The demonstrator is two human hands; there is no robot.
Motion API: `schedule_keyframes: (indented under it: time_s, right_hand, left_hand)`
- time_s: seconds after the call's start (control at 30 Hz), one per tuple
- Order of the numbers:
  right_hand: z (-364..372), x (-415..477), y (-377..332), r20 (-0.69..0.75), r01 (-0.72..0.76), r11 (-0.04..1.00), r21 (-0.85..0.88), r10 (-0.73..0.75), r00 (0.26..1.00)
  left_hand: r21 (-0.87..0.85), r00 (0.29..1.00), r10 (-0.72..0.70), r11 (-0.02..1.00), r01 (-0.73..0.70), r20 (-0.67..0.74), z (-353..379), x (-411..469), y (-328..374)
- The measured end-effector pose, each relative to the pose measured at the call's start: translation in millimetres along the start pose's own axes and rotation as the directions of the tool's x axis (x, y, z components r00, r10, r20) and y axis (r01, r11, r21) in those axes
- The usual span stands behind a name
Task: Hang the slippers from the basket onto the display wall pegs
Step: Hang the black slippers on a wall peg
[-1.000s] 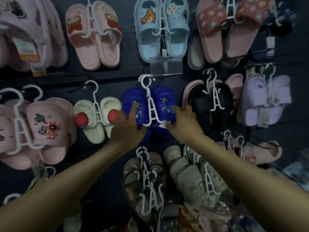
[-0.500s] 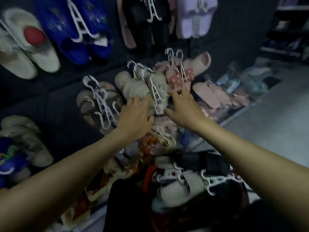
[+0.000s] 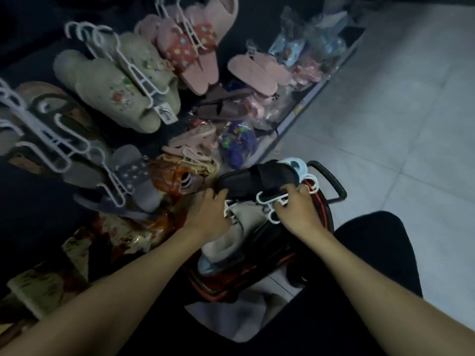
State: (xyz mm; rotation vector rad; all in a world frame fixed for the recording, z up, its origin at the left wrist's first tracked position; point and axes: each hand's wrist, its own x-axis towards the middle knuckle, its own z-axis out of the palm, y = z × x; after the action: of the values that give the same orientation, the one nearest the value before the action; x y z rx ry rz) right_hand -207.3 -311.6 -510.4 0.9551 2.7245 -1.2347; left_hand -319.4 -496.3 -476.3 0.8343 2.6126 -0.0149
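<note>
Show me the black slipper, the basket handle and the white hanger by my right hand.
black slipper (image 3: 259, 179), head view, on its upper strap
basket handle (image 3: 331, 182), head view, on the black bar
white hanger (image 3: 270, 199), head view, on its frame

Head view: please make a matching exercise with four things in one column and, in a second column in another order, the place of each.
Things:
1. black slippers
2. red flowered slippers
3. beige slippers
4. right hand

Places:
A. hanging on the wall, left of the red pair
B. on the white hanger at the basket
C. on top of the basket, at both hands
D. hanging on the wall, near the top of the view

Pairs: 1-C, 2-D, 3-A, 4-B
</note>
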Motion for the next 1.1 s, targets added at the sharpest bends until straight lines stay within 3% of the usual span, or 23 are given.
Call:
schedule_keyframes:
  time_s: [0.17, 0.23, 0.33, 0.4, 0.5, 0.7, 0.87, 1.1]
  right_hand:
    - [25, 3, 38, -0.013, -0.198, 0.98, 0.036, 0.198, 0.98]
    - [21, 12, 46, -0.002, -0.275, 0.96, 0.052, 0.275, 0.961]
    - [13, 19, 54, 0.135, -0.343, 0.933, 0.107, 0.328, 0.935]
    - [14, 18, 57, 0.218, -0.343, 0.934, 0.094, 0.317, 0.923]
    - [19, 19, 58, 0.232, -0.306, 0.952, -0.001, 0.298, 0.926]
    - [39, 25, 55, 0.195, -0.285, 0.952, -0.109, 0.301, 0.933]
    - [47, 30, 50, 0.132, -0.281, 0.955, -0.092, 0.291, 0.947]
    - [37, 27, 50, 0.023, -0.212, 0.976, -0.053, 0.214, 0.977]
  left_hand:
    - [0.089, 0.998, 0.04, 0.995, -0.043, 0.041, 14, 23, 14]
    - [0.193, 0.994, 0.11, 0.975, -0.112, 0.018, 12, 39, 24]
    - [0.347, 0.958, 0.286, 0.9, -0.265, -0.008, 3, 66, 49]
    - [0.424, 0.919, 0.395, 0.828, -0.365, 0.02, -2, 85, 68]
    - [0.545, 0.859, 0.499, 0.691, -0.475, 0.116, -1, 111, 90]
    - [0.651, 0.794, 0.469, 0.471, -0.595, 0.386, 11, 148, 102]
    - [0.682, 0.796, 0.379, 0.415, -0.602, 0.472, 1, 161, 105]
    - [0.682, 0.763, 0.568, 0.427, -0.594, 0.308, -11, 144, 76]
